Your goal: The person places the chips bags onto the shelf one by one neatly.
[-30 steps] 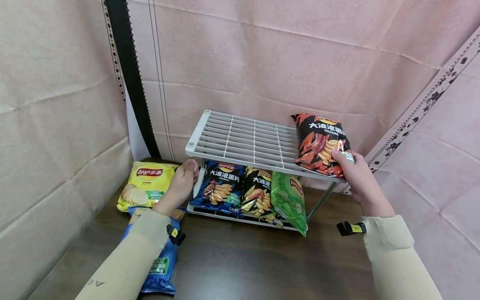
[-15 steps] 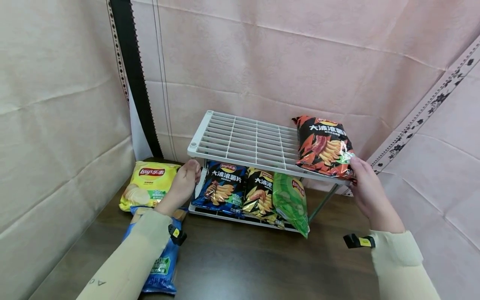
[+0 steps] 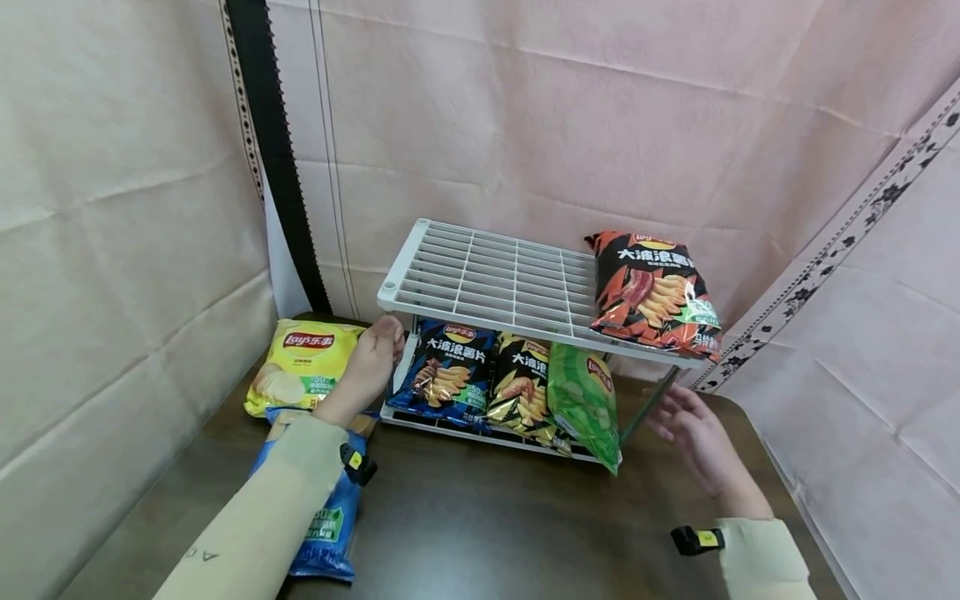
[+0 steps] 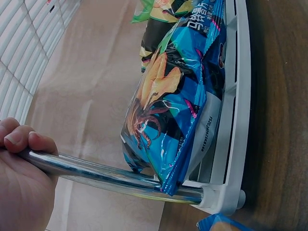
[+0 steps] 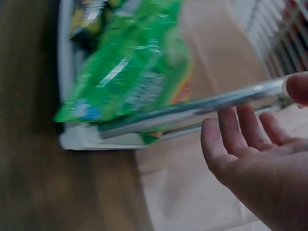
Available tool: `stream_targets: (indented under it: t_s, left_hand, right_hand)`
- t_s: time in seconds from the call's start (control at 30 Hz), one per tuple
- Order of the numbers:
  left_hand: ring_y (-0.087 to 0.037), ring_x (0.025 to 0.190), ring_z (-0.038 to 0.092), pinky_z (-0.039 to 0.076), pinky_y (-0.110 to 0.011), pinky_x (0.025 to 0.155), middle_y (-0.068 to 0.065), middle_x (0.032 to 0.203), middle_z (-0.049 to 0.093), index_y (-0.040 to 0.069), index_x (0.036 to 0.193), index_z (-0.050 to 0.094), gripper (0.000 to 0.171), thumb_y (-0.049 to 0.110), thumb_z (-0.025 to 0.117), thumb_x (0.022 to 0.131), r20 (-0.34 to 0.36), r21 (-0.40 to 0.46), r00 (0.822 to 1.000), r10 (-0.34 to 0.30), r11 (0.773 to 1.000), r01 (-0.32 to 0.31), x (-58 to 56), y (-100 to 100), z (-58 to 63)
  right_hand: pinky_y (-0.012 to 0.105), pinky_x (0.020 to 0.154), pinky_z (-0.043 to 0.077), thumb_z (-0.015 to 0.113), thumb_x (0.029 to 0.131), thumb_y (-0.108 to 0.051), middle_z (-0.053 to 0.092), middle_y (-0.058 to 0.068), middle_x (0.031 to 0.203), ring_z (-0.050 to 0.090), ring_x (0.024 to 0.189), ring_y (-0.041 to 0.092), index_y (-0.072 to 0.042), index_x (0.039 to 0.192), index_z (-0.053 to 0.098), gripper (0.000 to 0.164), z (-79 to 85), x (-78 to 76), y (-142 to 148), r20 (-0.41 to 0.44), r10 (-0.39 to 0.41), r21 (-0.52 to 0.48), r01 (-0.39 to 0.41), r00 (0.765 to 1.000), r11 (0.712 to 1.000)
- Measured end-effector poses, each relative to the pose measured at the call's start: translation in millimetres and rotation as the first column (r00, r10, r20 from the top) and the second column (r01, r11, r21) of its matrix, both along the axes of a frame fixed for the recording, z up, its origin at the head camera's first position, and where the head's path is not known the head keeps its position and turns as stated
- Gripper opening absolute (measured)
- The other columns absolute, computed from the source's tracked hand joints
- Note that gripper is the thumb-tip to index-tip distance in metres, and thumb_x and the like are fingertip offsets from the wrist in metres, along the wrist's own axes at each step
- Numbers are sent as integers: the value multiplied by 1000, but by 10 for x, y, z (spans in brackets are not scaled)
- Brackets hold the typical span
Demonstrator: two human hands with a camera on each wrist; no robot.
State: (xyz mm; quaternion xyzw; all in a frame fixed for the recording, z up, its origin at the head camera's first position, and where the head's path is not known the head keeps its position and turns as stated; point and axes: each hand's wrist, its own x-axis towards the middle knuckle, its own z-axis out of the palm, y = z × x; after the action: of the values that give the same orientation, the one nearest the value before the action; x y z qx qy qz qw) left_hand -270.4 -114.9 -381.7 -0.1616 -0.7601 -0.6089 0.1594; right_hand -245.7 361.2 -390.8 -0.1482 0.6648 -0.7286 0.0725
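A two-tier white wire rack [image 3: 487, 287] stands on the table. My left hand [image 3: 375, 354] grips its front left metal post [image 4: 106, 177], fingers curled round it just under the top shelf. My right hand [image 3: 697, 437] is at the front right post [image 5: 192, 111], fingers loosely spread beside it. On the top shelf's right end lies a red and black chip bag [image 3: 652, 292], untouched, its lower corner over the edge. Along the lower shelf sit a dark blue chip bag [image 3: 448, 371], a black and gold chip bag [image 3: 523, 387] and a green chip bag [image 3: 585, 400] that leans out past the front edge.
Left of the rack, a yellow chip bag [image 3: 303, 362] and a light blue chip bag [image 3: 326, 533] lie on the brown table [image 3: 487, 517]; my left arm partly covers them. Pink cloth walls [image 3: 585, 125] close in the back and sides.
My right hand has let go of the red and black chip bag and dropped to the front right post. The bag stays on the top shelf. My left hand keeps its grip.
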Motion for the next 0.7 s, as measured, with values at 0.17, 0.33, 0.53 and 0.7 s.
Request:
stream_targets:
  t_s: [0.17,0.33,0.53,0.7]
  left_hand:
    - [-22,55,32,29,-29,56,-17,65,34,-6,77,34,44,27,16,100,3,-11,1000,13,1000,-12,3,4,19]
    - [-22,55,33,30,-29,55,-16,66,35,-7,79,35,44,27,17,100,15,-13,1000,15,1000,-15,-9,7,9]
    - [-23,55,33,30,-31,55,-11,65,34,2,76,36,44,36,17,98,24,-2,999,24,1000,-24,-147,-27,-144]
    - [-26,57,33,30,-32,56,-13,66,34,3,77,35,45,40,16,97,34,-13,998,47,999,-47,-190,-37,-205]
  right_hand:
    - [27,89,37,35,94,-3,27,28,134,35,122,31,-7,135,27,42,-113,-11,-139,-25,-29,171,33,999,985]
    - [31,90,38,45,95,-23,38,22,130,42,118,24,-4,132,31,44,-135,-41,-210,-11,-114,239,113,993,964]
    - [46,96,29,47,92,-37,53,8,116,52,106,13,-1,122,39,48,-173,-77,-259,2,-191,315,181,982,932]
    - [46,93,32,49,86,-49,58,7,98,55,97,18,2,107,45,55,-210,-156,-324,25,-294,373,264,955,889]
